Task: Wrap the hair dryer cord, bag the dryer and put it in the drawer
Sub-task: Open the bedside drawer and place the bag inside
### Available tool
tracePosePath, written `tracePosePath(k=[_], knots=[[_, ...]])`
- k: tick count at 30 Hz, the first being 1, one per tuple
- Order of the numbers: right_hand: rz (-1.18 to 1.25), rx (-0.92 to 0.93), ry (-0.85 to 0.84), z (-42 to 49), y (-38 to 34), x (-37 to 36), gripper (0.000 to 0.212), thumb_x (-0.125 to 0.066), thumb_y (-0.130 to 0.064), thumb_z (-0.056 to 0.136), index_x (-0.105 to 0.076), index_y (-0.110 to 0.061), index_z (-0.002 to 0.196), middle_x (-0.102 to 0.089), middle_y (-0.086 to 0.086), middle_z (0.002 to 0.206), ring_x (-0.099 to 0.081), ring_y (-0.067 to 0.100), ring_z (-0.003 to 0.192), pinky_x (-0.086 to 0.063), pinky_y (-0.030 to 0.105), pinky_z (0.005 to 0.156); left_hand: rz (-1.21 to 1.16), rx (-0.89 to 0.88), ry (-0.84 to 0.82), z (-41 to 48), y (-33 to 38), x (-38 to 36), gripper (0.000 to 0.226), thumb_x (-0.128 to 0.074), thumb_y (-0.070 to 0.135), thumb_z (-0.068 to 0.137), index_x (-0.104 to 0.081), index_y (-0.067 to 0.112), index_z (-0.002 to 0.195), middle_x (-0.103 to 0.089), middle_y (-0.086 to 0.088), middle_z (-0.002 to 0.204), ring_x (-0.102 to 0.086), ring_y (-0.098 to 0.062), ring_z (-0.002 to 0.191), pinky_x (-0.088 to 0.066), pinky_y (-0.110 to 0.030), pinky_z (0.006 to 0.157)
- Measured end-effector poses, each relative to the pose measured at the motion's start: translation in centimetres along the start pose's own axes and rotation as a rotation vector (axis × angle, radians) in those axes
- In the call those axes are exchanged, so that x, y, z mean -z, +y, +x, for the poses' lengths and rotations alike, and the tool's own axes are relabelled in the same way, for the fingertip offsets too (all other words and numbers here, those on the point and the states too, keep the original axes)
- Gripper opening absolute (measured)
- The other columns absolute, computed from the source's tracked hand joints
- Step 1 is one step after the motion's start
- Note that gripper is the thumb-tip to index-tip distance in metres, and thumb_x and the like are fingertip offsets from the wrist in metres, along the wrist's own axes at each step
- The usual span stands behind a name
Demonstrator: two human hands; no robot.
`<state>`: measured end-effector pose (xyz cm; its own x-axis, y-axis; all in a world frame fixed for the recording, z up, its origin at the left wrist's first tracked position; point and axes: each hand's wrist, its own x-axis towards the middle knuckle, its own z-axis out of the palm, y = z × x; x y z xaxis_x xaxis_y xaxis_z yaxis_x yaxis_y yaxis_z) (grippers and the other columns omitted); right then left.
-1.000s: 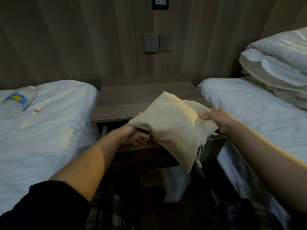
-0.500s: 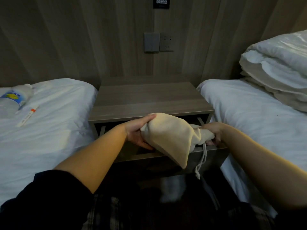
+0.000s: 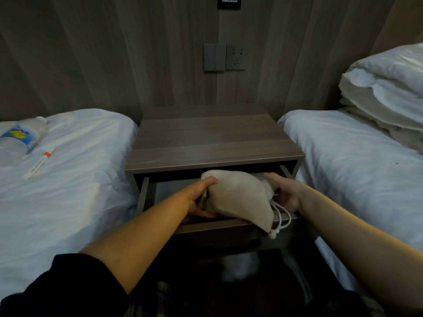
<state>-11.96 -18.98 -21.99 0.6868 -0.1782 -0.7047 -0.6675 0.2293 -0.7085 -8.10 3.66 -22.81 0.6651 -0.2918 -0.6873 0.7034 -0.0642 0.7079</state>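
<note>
The left hand point(image 3: 201, 199) has its fingers curled round the near-left end of the drawstring bag point(image 3: 240, 195), thumb on top and fingers beneath. The right hand point(image 3: 287, 194) closes on the gathered neck, thumb stretched above and fingers partly hidden behind the cloth. Between the 2 hands the bag, presumably with the dryer inside, sits tilted in the open drawer point(image 3: 143, 195). Its lowest corner hangs over the front rim just below the right hand.

The drawstring point(image 3: 282, 219) dangles outside that rim. If the drawer is pushed shut like this, cord and corner would likely jam in the gap. The bag's high end, beyond the left hand, rises close to the nightstand point(image 3: 212, 143) top and may catch on it.

Both forearms reach forward and converge, wrists low over the drawer.
</note>
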Motion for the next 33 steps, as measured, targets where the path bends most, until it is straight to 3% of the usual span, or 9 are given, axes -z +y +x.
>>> tracePosePath(k=[5,10,13,16,20,23,27,30,33], knots=[[-0.110,0.002,-0.118,-0.1,-0.1,-2.4,0.033,-0.067,-0.020,0.083,-0.056,-0.005,0.110,-0.063,0.019,0.104,-0.061,0.033,0.094,-0.051,0.045,0.082,-0.059,-0.034,0.017,1.1,-0.4,0.1,0.041,-0.063,0.027,0.083,-0.043,0.016,0.117,-0.048,-0.013,0.094,-0.052,-0.031,0.082,-0.047,-0.049,0.084],[-0.274,0.151,-0.025,0.6,0.0,-3.8,0.052,-0.059,0.007,0.079,-0.045,0.002,0.129,-0.056,0.021,0.125,-0.053,0.040,0.116,-0.047,0.048,0.091,-0.022,-0.033,-0.025,2.1,-0.7,0.7,0.049,-0.060,0.014,0.085,-0.043,0.011,0.131,-0.053,-0.015,0.111,-0.054,-0.035,0.106,-0.046,-0.050,0.089],[-0.350,0.242,0.026,1.4,0.5,-3.7,0.063,-0.058,0.012,0.077,-0.040,-0.003,0.136,-0.054,0.021,0.128,-0.052,0.038,0.117,-0.047,0.049,0.095,0.092,-0.041,-0.045,2.6,-1.3,0.9,0.037,-0.055,0.007,0.088,-0.048,0.009,0.124,-0.058,-0.008,0.100,-0.058,-0.022,0.090,-0.048,-0.045,0.088],[-0.485,0.292,0.070,2.1,0.9,-3.5,0.067,-0.055,0.011,0.074,-0.044,-0.010,0.136,-0.059,0.018,0.119,-0.058,0.037,0.108,-0.049,0.054,0.094,0.140,-0.041,-0.059,2.4,-1.3,0.7,0.020,-0.053,0.003,0.089,-0.050,0.010,0.107,-0.057,-0.007,0.086,-0.057,-0.018,0.077,-0.052,-0.040,0.080],[-0.646,0.362,0.183,1.8,1.4,-3.7,0.042,-0.056,0.006,0.076,-0.057,-0.013,0.114,-0.061,0.013,0.089,-0.061,0.027,0.081,-0.055,0.039,0.070,0.366,-0.139,-0.007,2.6,-1.7,0.6,0.028,-0.061,0.004,0.083,-0.055,0.009,0.110,-0.061,-0.013,0.093,-0.060,-0.023,0.077,-0.052,-0.034,0.062],[-0.738,0.403,0.193,1.9,1.5,-3.8,0.034,-0.059,0.005,0.074,-0.062,-0.004,0.107,-0.061,0.011,0.082,-0.062,0.029,0.081,-0.053,0.039,0.068,0.749,-0.238,0.135,2.5,-1.8,0.0,0.044,-0.065,0.016,0.080,-0.053,0.008,0.121,-0.063,-0.014,0.113,-0.063,-0.030,0.100,-0.053,-0.040,0.078],[-0.893,0.501,0.257,1.3,1.0,-3.5,0.027,-0.060,-0.010,0.083,-0.058,-0.015,0.110,-0.062,0.009,0.107,-0.060,0.024,0.097,-0.051,0.039,0.087,0.945,-0.283,0.328,1.6,-1.1,0.2,0.065,-0.074,0.024,0.073,-0.048,0.006,0.130,-0.057,-0.014,0.129,-0.056,-0.031,0.116,-0.047,-0.039,0.098],[-1.021,0.663,0.306,-0.1,1.0,-3.0,0.028,-0.057,-0.017,0.087,-0.058,-0.019,0.115,-0.065,0.005,0.106,-0.062,0.018,0.090,-0.052,0.034,0.078,1.153,-0.278,0.431,-0.4,0.1,-0.4,0.056,-0.063,0.026,0.081,-0.044,0.014,0.133,-0.050,-0.013,0.134,-0.049,-0.031,0.121,-0.040,-0.038,0.102],[-1.074,0.823,0.089,-2.2,1.8,-2.2,0.021,-0.055,-0.023,0.090,-0.064,-0.021,0.109,-0.068,-0.001,0.104,-0.064,0.011,0.093,-0.050,0.025,0.082,1.372,-0.496,0.339,-3.6,0.9,-1.1,0.047,-0.058,0.033,0.086,-0.049,0.019,0.130,-0.051,-0.008,0.133,-0.050,-0.026,0.118,-0.041,-0.033,0.092]])
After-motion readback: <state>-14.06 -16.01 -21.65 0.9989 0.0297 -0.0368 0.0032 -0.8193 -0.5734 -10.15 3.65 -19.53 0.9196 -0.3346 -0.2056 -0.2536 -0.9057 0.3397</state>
